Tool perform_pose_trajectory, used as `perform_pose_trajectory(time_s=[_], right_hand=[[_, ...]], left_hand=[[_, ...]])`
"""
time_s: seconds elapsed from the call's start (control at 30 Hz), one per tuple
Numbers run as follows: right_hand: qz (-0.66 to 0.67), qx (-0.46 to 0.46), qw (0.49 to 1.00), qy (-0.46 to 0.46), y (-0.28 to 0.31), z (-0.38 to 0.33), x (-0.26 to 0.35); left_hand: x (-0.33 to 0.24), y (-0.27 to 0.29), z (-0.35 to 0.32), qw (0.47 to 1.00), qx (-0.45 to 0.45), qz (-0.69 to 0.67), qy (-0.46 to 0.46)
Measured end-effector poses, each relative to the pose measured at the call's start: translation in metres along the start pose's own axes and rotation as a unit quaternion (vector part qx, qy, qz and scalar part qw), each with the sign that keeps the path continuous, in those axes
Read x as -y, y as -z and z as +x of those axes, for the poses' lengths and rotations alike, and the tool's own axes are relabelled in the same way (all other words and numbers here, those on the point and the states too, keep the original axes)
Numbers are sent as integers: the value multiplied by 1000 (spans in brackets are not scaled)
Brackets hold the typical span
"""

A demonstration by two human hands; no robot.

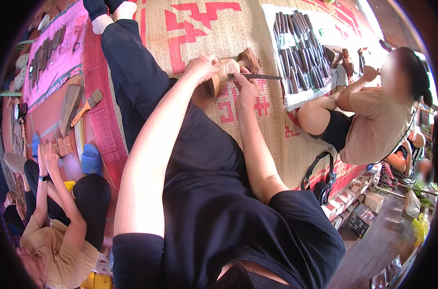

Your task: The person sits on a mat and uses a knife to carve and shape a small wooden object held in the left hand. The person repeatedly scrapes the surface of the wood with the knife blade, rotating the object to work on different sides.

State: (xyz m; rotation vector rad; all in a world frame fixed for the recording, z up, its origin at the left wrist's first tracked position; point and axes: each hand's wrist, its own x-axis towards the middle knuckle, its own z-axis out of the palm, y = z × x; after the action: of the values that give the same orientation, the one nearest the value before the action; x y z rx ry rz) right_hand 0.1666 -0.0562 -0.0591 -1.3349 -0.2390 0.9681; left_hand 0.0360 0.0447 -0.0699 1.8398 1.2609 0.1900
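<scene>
In front of me, above the woven mat, is a carved piece of pale wood. It has a darker brown block at its right end and a flat brown wooden part at its left end. My left hand is closed on the left side of the carving. My right hand grips a long, thin, dark file against the near side of the carving. Its tip points to the right; the fingers hide part of it.
Dark-handled carving tools lie in rows on a white cloth at right, beside a seated person. More tools rest on a pink sheet at left. A brush and blue slipper lie near another person.
</scene>
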Motion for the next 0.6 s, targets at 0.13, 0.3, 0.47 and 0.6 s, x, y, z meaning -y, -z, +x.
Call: perform_pose_trajectory(time_s=[0.13, 0.3, 0.47, 0.6], right_hand=[[-12, 24, 995, 93, -3, 2, -20], [-6, -26, 1000, -5, 3, 10, -3], [-53, 3, 994, 95, -7, 4, -12], [-41, -11, 999, 20, 6, 25, -12]], left_hand=[[-2, 1, 2, 1000, 13, 3, 7], [7, -3, 5, 1000, 6, 6, 2], [-8, 5, -3, 1000, 16, 16, 13], [-1, 1, -1, 1000, 3, 22, 7]])
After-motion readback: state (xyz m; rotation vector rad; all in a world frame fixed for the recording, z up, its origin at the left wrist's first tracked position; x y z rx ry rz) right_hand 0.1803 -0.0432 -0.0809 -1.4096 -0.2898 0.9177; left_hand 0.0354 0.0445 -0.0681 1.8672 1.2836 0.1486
